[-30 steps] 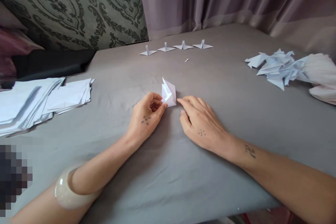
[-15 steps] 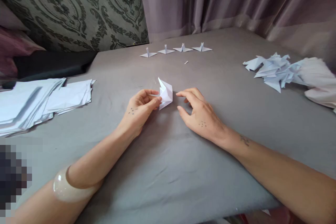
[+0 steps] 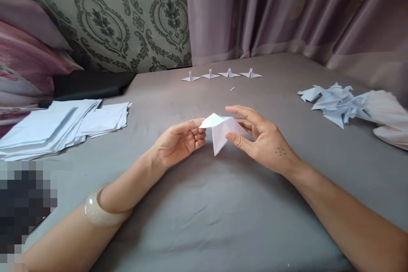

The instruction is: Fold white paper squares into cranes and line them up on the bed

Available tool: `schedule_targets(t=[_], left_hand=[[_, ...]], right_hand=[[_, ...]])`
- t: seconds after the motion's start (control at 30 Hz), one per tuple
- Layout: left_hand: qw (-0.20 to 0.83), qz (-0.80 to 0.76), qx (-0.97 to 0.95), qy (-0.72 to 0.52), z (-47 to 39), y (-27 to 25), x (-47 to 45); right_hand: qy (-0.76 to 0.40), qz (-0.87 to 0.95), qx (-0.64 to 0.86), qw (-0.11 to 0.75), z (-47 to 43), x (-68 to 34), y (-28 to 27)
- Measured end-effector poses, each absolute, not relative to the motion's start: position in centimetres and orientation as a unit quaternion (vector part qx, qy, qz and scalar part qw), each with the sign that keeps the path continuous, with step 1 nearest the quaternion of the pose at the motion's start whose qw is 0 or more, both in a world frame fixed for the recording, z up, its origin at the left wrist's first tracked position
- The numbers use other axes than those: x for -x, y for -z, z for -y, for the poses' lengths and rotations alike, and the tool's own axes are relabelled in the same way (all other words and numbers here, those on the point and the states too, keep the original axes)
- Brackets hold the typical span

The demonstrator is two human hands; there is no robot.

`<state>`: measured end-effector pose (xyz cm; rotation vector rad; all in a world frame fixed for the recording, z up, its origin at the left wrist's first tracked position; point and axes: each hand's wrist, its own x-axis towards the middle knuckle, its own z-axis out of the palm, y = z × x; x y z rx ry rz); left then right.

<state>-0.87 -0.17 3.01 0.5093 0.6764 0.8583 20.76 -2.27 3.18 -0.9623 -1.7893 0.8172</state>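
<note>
A white folded-paper bird [image 3: 221,131] is held just above the grey cloth, one pointed flap hanging down. My left hand [image 3: 183,140] pinches its left tip between thumb and index finger, the other fingers curled in. Around its right side comes my right hand [image 3: 258,136], thumb against the front of the paper and fingers behind it, with the index finger raised over the top. The paper partly hides the right fingertips.
Several finished paper birds [image 3: 229,73] stand in a row at the back, a small paper scrap [image 3: 232,89] before them. Stacked white paper sheets [image 3: 41,125] and smaller sheets [image 3: 105,120] lie left. A heap of folded paper [image 3: 339,102] lies right, beside pale cloth [image 3: 390,114].
The paper bird has turned and its flaps now spread outward. My right hand has moved from apart to around its right side. The view has shifted slightly.
</note>
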Motion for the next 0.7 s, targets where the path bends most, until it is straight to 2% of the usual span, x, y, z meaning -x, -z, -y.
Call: schedule_targets(t=[0.1,0.27,0.33,0.53,0.63,0.7], left_hand=[[0.8,-0.331,-0.284,-0.411,0.4,-2.9,0.6],[0.694,-0.364,-0.435,-0.444,0.7,-2.2,0.5],[0.591,-0.381,-0.536,-0.467,1.0,-2.0,0.5],[0.154,-0.354,-0.76,-0.523,2.1,-2.3,0.1],[0.029,-0.342,-0.795,-0.501,2.4,-2.6,0.0],[-0.015,-0.335,-0.801,-0.496,2.4,-2.8,0.0]], right_hand=[[-0.443,0.667,0.389,0.456,2.2,-20.5,-3.1],[-0.493,0.609,0.411,0.466,2.3,-20.4,-3.2],[-0.488,0.607,0.411,0.474,2.4,-20.4,-3.4],[-0.449,0.625,0.412,0.488,2.7,-20.3,-3.7],[-0.434,0.636,0.42,0.48,3.0,-20.1,-4.0],[-0.423,0.642,0.424,0.479,3.1,-20.0,-4.1]])
